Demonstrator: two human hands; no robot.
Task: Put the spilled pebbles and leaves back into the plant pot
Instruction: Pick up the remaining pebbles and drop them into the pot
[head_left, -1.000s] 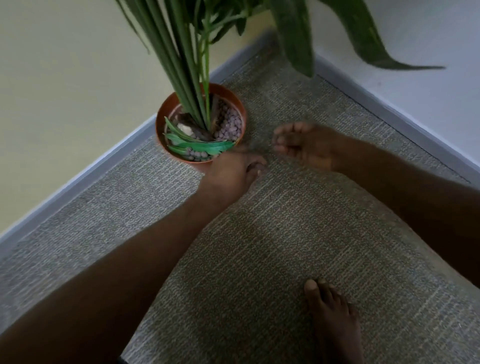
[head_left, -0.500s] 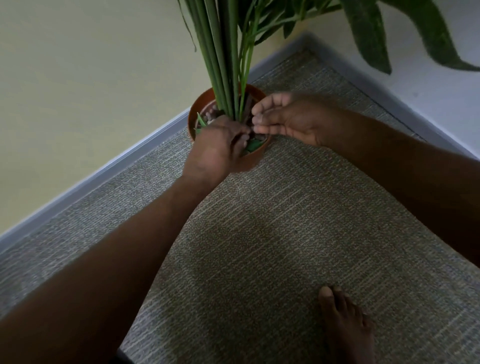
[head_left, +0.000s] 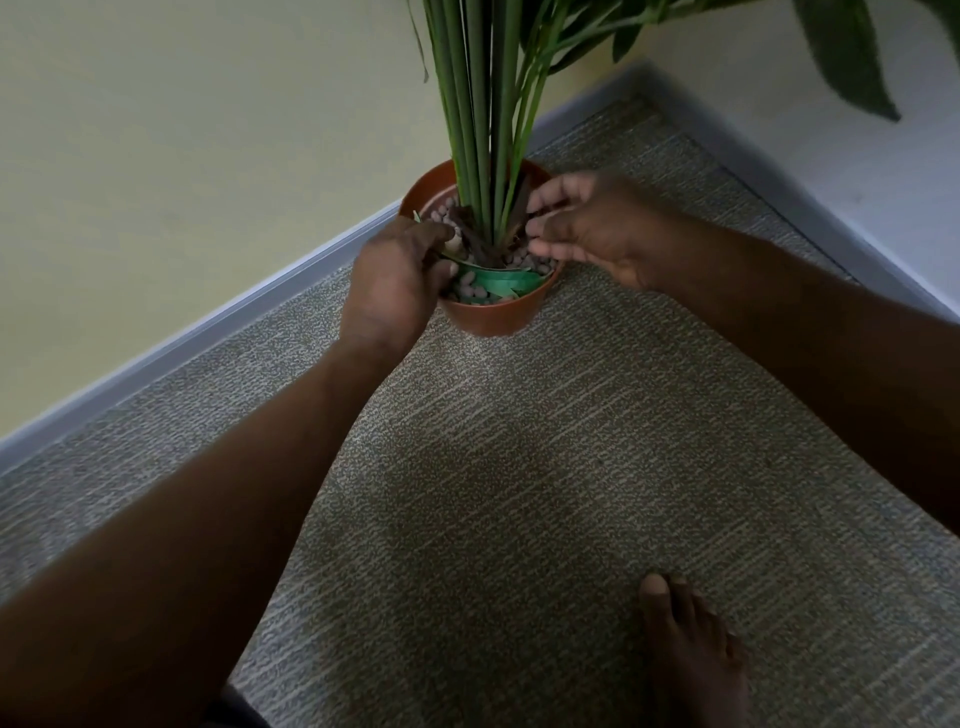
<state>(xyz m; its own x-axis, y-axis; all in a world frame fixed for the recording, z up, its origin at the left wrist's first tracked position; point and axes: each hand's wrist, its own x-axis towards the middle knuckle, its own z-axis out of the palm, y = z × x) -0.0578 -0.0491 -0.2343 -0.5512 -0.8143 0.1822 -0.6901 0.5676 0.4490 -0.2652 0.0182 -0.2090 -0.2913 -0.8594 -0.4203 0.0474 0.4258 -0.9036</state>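
A terracotta plant pot (head_left: 493, 314) stands on the carpet in a corner, with tall green stems (head_left: 485, 119) rising from it. Brownish pebbles (head_left: 470, 291) fill its top, and cut green leaves (head_left: 506, 280) lie across them near the front rim. My left hand (head_left: 395, 280) rests on the pot's left rim, fingers curled over the end of a leaf and the pebbles. My right hand (head_left: 587, 228) hovers over the right side of the pot, fingers spread and slightly bent, palm toward the stems; whether it holds pebbles is hidden.
Grey-beige carpet (head_left: 519, 467) covers the floor. A grey skirting board (head_left: 208, 332) runs along the yellow wall on the left and the white wall on the right. A bare foot (head_left: 685, 649) stands at the lower right. Large drooping leaves (head_left: 841, 57) hang overhead at the upper right.
Both hands rose from the carpet beside the pot to over its top. The left hand has since shifted to the left rim, uncovering the leaves and pebbles.
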